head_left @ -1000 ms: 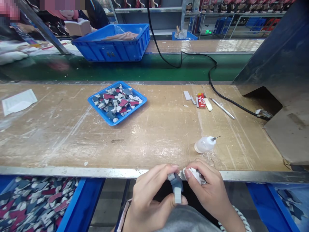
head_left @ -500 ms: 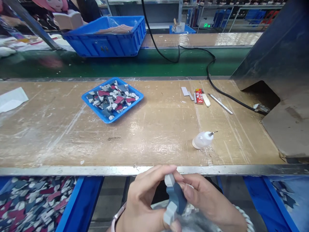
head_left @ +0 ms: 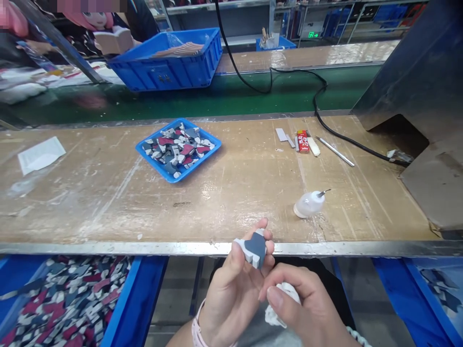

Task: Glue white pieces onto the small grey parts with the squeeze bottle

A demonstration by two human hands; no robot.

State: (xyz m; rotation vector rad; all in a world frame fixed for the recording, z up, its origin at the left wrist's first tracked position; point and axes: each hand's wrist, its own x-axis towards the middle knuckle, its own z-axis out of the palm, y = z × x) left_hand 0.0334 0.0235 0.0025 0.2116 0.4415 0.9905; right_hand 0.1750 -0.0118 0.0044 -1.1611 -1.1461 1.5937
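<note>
A small dark blue and light grey molded piece point(head_left: 256, 246) is held up near the table's front edge by my left hand point(head_left: 237, 284), between the thumb and fingers. Just below and to the right, my right hand point(head_left: 307, 301) is closed around a crumpled white cloth point(head_left: 284, 308). The two hands are close together. Behind them on the table lies a translucent white bottle point(head_left: 309, 204) with a thin metal tip, tilted to the right. Further back on the left, a blue tray point(head_left: 159, 169) holds many similar grey, blue and dark red pieces.
Blue bins with more pieces stand below the edge, at left point(head_left: 119, 303) and right point(head_left: 401, 299). A red box point(head_left: 303, 141) and a pen-like tool point(head_left: 336, 151) lie at the back. A black cable point(head_left: 356, 145) runs towards a large metal housing point(head_left: 398, 96) on the right.
My hands have parted. The left has raised and turned the piece so its blue face shows; the right has let go of it, and the white cloth is now plainly seen.
</note>
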